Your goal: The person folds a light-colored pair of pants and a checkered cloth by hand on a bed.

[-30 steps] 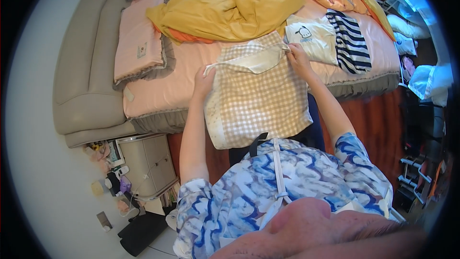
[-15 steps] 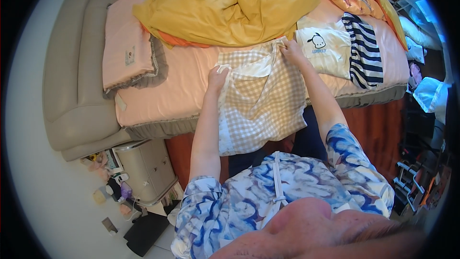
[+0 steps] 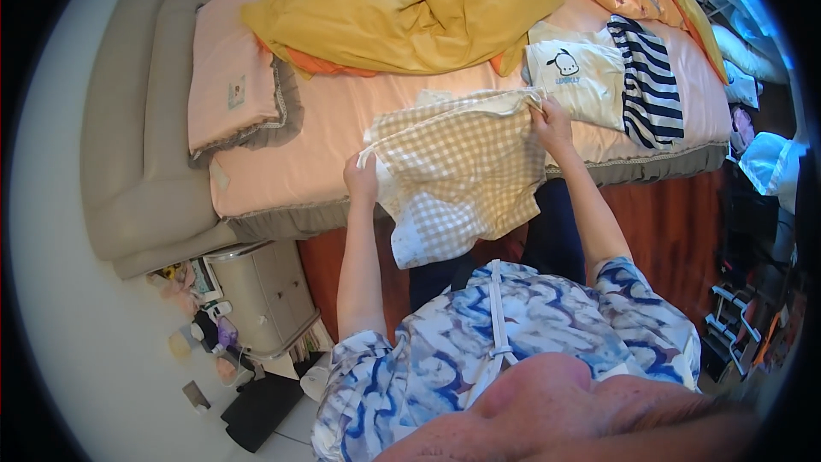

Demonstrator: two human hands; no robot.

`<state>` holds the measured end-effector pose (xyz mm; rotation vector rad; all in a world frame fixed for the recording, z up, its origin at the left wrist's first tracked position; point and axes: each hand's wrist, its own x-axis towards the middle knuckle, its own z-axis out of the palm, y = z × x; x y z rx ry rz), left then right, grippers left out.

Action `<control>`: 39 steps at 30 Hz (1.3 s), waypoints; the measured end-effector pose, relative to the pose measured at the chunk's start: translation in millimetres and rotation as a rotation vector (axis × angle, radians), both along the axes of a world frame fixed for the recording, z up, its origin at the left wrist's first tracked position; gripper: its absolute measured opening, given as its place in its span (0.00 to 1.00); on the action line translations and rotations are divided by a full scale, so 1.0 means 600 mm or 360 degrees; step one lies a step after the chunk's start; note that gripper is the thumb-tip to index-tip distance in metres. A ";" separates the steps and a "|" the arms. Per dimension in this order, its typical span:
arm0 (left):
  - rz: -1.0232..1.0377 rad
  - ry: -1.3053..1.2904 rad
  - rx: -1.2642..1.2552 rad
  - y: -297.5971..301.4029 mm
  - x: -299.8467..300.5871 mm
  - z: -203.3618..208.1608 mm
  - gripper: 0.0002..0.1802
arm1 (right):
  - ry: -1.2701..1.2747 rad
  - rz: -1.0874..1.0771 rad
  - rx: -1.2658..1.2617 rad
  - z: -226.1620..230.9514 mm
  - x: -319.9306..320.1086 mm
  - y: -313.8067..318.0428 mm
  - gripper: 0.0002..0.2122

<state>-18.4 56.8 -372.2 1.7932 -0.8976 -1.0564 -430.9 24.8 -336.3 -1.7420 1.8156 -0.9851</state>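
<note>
A beige-and-white gingham garment (image 3: 466,173) hangs stretched between my hands at the near edge of the bed. My left hand (image 3: 362,180) is closed on its upper left corner. My right hand (image 3: 553,127) grips the upper right end, where the edge bunches up by the fingers. The lower part drapes down in front of my legs, and its exact cut is hard to make out. Just beyond my right hand, a white top (image 3: 577,90) with a cartoon dog print lies flat on the bed, beside a black-and-white striped piece of clothing (image 3: 647,85).
Pink sheeting (image 3: 321,141) covers the bed, with a crumpled yellow quilt (image 3: 410,13) at the back. A pink pillow (image 3: 233,77) lies near the grey headboard (image 3: 141,120). At the lower left stands a bedside cabinet (image 3: 269,295); cluttered items line the right side.
My hands have moved farther apart and down toward me, the left one leftward, the right one rightward. The garment is now pulled wider, and its upper edge is straighter.
</note>
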 end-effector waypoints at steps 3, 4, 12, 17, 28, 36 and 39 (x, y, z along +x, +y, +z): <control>-0.0211 -0.0415 -0.0283 0.029 -0.014 0.044 0.14 | 0.0088 0.0140 -0.0176 0.049 -0.003 0.046 0.04; -0.0493 -0.0185 -0.0069 0.033 -0.034 0.073 0.14 | 0.0100 0.0118 -0.0176 0.055 -0.012 0.066 0.04; -0.1566 -0.1014 -0.0686 -0.076 -0.140 0.156 0.14 | -0.0042 0.0218 -0.0057 0.097 -0.011 0.189 0.10; -0.2063 -0.1216 -0.0231 -0.159 -0.231 0.110 0.14 | -0.0103 0.0129 0.0020 0.100 -0.026 0.210 0.12; -0.2341 -0.1317 -0.0029 -0.180 -0.200 0.084 0.16 | -0.0181 -0.0019 0.0011 0.079 -0.055 0.205 0.11; -0.1835 -0.1455 -0.0407 -0.091 -0.131 0.055 0.14 | -0.0165 0.0082 -0.0232 0.121 -0.026 0.212 0.12; -0.1695 -0.1320 -0.0464 -0.069 -0.105 0.095 0.14 | -0.0138 0.0089 -0.0261 0.158 -0.030 0.210 0.11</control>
